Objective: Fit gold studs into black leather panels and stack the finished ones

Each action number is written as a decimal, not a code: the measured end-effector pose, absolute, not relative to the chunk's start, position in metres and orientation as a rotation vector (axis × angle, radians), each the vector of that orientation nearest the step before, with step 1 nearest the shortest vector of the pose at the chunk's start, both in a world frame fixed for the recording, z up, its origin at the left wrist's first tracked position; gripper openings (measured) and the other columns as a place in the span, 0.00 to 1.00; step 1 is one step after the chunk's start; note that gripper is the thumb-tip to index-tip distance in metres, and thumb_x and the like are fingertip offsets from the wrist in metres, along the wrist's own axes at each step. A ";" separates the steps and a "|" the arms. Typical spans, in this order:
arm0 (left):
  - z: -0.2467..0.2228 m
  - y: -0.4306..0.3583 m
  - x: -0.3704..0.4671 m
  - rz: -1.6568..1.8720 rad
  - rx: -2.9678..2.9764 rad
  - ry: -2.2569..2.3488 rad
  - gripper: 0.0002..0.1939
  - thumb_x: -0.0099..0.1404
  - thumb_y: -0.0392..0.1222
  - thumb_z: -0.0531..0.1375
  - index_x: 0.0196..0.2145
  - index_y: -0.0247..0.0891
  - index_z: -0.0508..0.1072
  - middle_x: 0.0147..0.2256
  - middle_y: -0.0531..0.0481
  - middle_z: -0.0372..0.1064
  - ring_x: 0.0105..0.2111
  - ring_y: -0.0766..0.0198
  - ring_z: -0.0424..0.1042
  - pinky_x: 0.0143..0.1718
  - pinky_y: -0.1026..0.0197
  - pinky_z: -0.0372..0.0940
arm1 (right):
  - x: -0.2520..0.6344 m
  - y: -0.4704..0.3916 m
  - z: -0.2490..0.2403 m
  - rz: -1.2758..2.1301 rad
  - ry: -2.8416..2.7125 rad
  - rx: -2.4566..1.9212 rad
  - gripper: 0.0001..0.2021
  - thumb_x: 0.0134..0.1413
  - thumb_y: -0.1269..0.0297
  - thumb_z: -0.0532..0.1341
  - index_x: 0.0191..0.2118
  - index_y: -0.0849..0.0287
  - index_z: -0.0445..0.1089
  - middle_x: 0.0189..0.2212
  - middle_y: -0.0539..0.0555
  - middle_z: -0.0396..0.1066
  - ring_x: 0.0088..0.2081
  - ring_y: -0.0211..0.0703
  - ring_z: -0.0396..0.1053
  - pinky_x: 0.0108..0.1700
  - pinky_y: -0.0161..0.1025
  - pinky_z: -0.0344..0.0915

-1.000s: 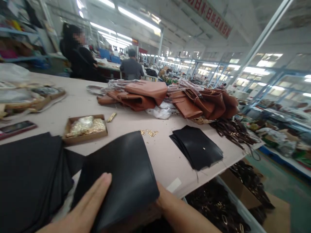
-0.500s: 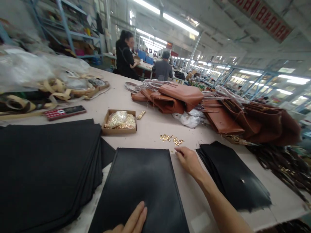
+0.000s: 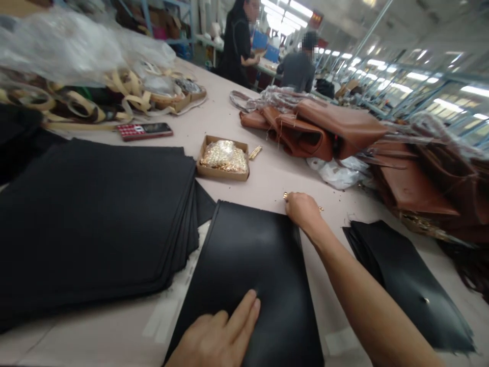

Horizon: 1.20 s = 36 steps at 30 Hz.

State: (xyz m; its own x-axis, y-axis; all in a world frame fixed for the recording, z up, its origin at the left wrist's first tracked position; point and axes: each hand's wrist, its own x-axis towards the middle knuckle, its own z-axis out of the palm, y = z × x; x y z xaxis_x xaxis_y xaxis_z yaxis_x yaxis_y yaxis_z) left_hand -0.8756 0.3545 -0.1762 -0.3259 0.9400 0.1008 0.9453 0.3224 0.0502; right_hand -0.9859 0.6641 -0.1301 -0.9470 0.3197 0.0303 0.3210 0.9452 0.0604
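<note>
A black leather panel point(image 3: 252, 255) lies flat on the table before me. My left hand point(image 3: 225, 329) rests on its lower part, two fingers stretched out on the surface. Beyond the panel's far right corner, my right hand point(image 3: 303, 210) is curled closed over the small gold metal fittings point(image 3: 285, 195). It covers most of that little pile, so only bits show at either side. Its fingertips are turned away, and what they hold, if anything, is hidden. To the right lies a stack of black pieces point(image 3: 405, 275) with one small shiny fitting on top.
Large black panels point(image 3: 103, 214) are stacked at left. A cardboard box point(image 3: 223, 176) holds bagged gold fittings, near a red phone point(image 3: 145, 131). Brown leather bags point(image 3: 340, 122) lie at the back right, straps and plastic point(image 3: 64, 46) at the back left. Two people work farther off.
My right hand has moved from beside the panel's corner onto the gold fittings. My left hand remains on the panel, more of it showing. The view has swung left and down.
</note>
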 end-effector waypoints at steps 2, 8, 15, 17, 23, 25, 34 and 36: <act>-0.173 0.354 -0.875 -0.233 -1.887 -2.567 0.38 0.63 0.55 0.61 0.65 0.32 0.60 0.66 0.40 0.54 0.36 0.56 0.75 0.31 0.55 0.72 | -0.991 0.661 -0.131 -0.107 -3.073 -0.583 0.14 0.57 0.77 0.54 0.43 0.73 0.75 0.39 0.76 0.75 0.46 0.66 0.74 0.48 0.53 0.67; -0.160 0.355 -0.877 -0.320 -1.909 -2.596 0.35 0.68 0.55 0.56 0.65 0.30 0.58 0.64 0.39 0.58 0.39 0.55 0.73 0.34 0.54 0.70 | -0.983 0.662 -0.124 0.051 -3.007 -0.691 0.17 0.57 0.76 0.54 0.50 0.75 0.72 0.43 0.76 0.75 0.49 0.64 0.73 0.50 0.53 0.66; -0.164 0.354 -0.874 -0.390 -1.839 -2.493 0.35 0.65 0.55 0.59 0.62 0.28 0.61 0.61 0.39 0.64 0.36 0.57 0.71 0.31 0.54 0.66 | -0.887 0.611 -0.128 1.230 -2.995 -0.467 0.13 0.59 0.58 0.61 0.42 0.61 0.75 0.29 0.52 0.77 0.30 0.40 0.74 0.33 0.34 0.70; -0.167 0.353 -0.873 -0.413 -1.811 -2.464 0.34 0.65 0.55 0.59 0.61 0.28 0.62 0.59 0.40 0.66 0.35 0.57 0.71 0.29 0.54 0.66 | -0.858 0.589 -0.131 1.586 -2.900 -0.442 0.11 0.57 0.57 0.62 0.38 0.60 0.75 0.27 0.51 0.75 0.28 0.39 0.72 0.31 0.34 0.68; -0.167 0.353 -0.872 -0.427 -1.795 -2.456 0.32 0.66 0.53 0.59 0.60 0.29 0.63 0.55 0.43 0.69 0.34 0.58 0.70 0.28 0.53 0.64 | -0.834 0.556 -0.125 1.323 -3.086 -0.331 0.08 0.59 0.62 0.60 0.36 0.55 0.78 0.29 0.49 0.76 0.30 0.39 0.72 0.33 0.34 0.64; -0.166 0.352 -0.873 -0.427 -1.812 -2.464 0.32 0.65 0.53 0.59 0.60 0.29 0.63 0.54 0.44 0.70 0.34 0.58 0.70 0.28 0.53 0.64 | -0.837 0.553 -0.121 1.244 -3.130 -0.286 0.09 0.59 0.64 0.59 0.35 0.54 0.78 0.30 0.49 0.77 0.31 0.40 0.72 0.34 0.35 0.64; -0.165 0.353 -0.873 -0.461 -1.812 -2.462 0.32 0.65 0.53 0.59 0.59 0.29 0.63 0.54 0.45 0.69 0.34 0.58 0.69 0.28 0.53 0.64 | -0.849 0.547 -0.113 1.030 -3.281 -0.311 0.08 0.56 0.67 0.60 0.34 0.53 0.78 0.31 0.48 0.79 0.34 0.41 0.75 0.36 0.36 0.63; -0.165 0.352 -0.873 -0.465 -1.808 -2.462 0.33 0.65 0.54 0.59 0.60 0.28 0.63 0.55 0.44 0.69 0.34 0.58 0.69 0.27 0.54 0.64 | -0.851 0.546 -0.111 0.968 -3.314 -0.327 0.07 0.56 0.67 0.61 0.32 0.54 0.78 0.29 0.47 0.78 0.31 0.41 0.74 0.34 0.36 0.62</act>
State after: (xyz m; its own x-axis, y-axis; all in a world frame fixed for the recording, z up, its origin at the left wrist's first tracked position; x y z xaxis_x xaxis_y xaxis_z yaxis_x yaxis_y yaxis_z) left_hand -0.8732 0.3524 -0.1650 -0.3140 0.9242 0.2174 0.9398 0.2700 0.2095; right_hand -0.8514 0.5458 -0.1114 -0.9297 0.0861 -0.3580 0.2652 0.8311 -0.4889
